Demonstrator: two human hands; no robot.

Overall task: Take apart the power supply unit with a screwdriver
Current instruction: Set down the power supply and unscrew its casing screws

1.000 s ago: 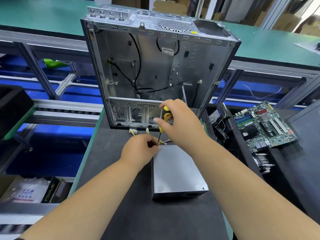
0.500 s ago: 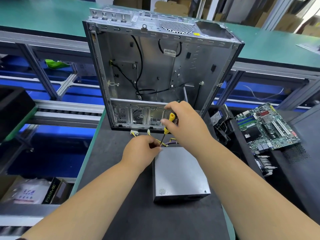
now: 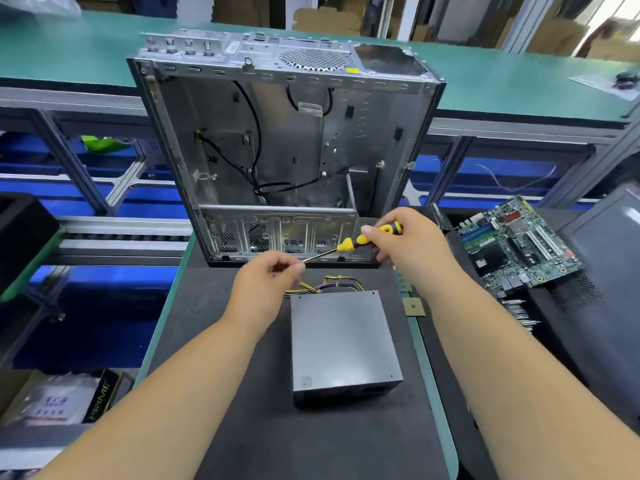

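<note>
Between screws: right hand (image 3: pixel 412 244) gripping screwdriver (image 3: pixel 360 240) handle, left hand (image 3: pixel 268 282) pinching its tip; next, seating tip on power supply unit (image 3: pixel 343 341) screw

Both hands have come up from the far edge of the power supply unit (image 3: pixel 341 337). The right hand (image 3: pixel 410 242) has moved to the right and turned the screwdriver (image 3: pixel 360 241), which stood nearly upright before and now lies almost level, tip pointing left. The left hand (image 3: pixel 268 284) has lifted off the unit and meets the tip with its fingertips. The wire bundle (image 3: pixel 327 285), before mostly covered, now shows.
</note>
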